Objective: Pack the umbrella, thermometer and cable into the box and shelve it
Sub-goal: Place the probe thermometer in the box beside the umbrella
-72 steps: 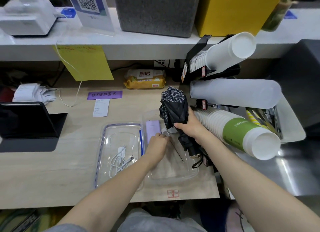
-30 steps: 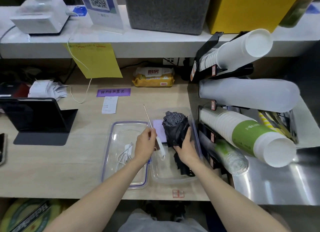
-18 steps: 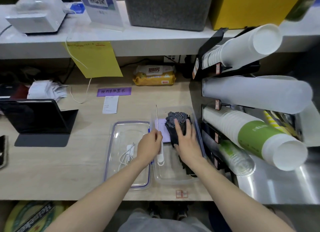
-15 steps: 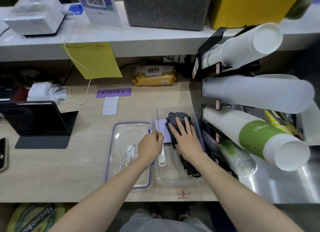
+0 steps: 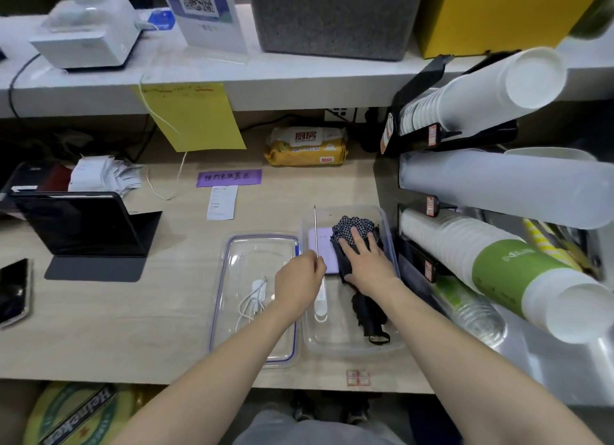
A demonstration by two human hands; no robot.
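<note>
A clear plastic box stands on the wooden counter near its front edge. A folded black umbrella with a checked top lies inside it along the right wall. My right hand lies flat on the umbrella, fingers spread. My left hand pinches a probe thermometer; its white handle sits in the box and its thin metal spike points away from me. A white cable lies coiled on the clear blue-rimmed lid left of the box.
A rack of stacked cups crowds the right side, touching the box's right wall. A tablet on a stand and a phone sit at the left. A shelf runs overhead with a grey box and a yellow box. Wipes pack at the back.
The umbrella went from being held upright above the box to lying down in it. My right hand moved from gripping it to resting flat on top. The thermometer swung round over the box.
</note>
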